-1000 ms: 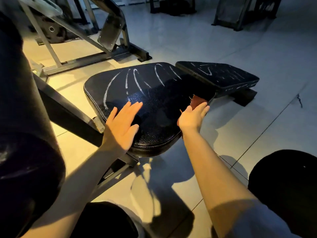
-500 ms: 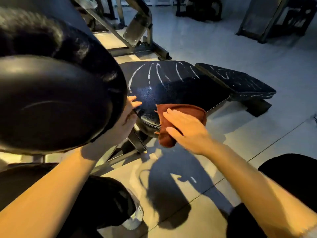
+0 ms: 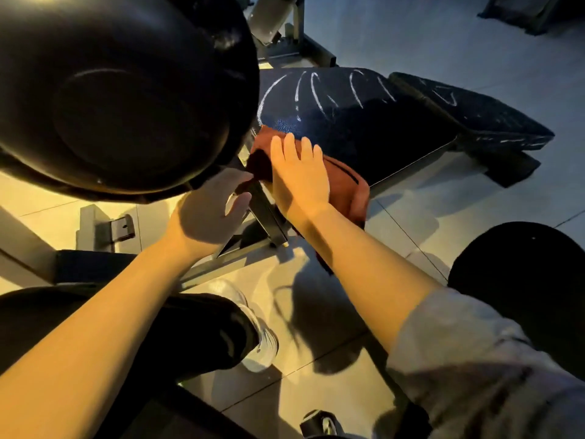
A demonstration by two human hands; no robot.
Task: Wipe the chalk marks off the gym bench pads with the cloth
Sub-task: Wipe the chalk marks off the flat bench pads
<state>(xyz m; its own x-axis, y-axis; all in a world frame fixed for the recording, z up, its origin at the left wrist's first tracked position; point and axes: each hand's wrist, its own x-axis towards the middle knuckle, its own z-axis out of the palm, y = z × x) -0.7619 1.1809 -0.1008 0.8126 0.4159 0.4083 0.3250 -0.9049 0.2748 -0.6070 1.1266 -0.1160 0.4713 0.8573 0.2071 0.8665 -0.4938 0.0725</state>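
- Dim gym, tiled floor [image 3: 316,327]; chalk marks [image 3: 316,93] cross the far half of the bench pad [image 3: 364,128].
- Right hand [image 3: 297,172] lies flat, fingers spread, on the cloth [image 3: 345,182] at the pad's near edge; left hand [image 3: 205,210] open beside the frame.
- Cloth overhangs and may slip off.

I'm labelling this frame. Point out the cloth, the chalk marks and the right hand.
cloth [image 3: 347,182]: head view, fold right of the hand.
chalk marks [image 3: 316,96]: head view, middle stroke.
right hand [image 3: 299,172]: head view, back of hand.

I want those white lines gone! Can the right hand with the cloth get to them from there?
Probably yes. The right hand presses the cloth flat on the near end of the pad, and the chalk lines lie just beyond its fingertips, with only bare pad between.
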